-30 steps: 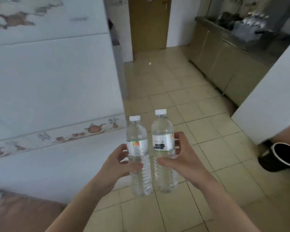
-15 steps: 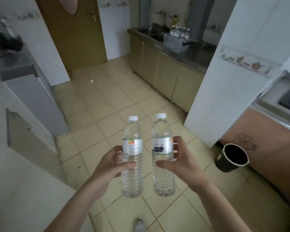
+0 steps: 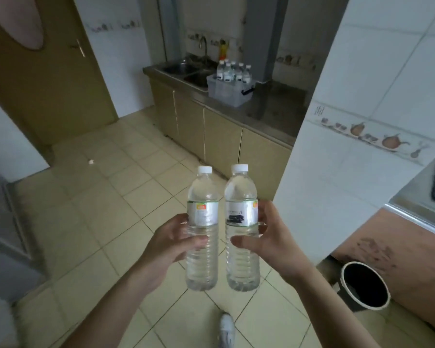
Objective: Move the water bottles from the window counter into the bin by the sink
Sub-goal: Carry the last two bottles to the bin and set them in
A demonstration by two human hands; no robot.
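The left hand (image 3: 172, 243) grips one water bottle (image 3: 202, 237) at mid-body; the right hand (image 3: 266, 241) grips a second bottle (image 3: 241, 234) likewise. Both bottles stand upright, caps up, side by side and nearly touching. The bin (image 3: 230, 92) sits on the counter (image 3: 269, 114) just beside the sink (image 3: 186, 71), well ahead and slightly right. It already holds several bottles. Neither hand appears nearer.
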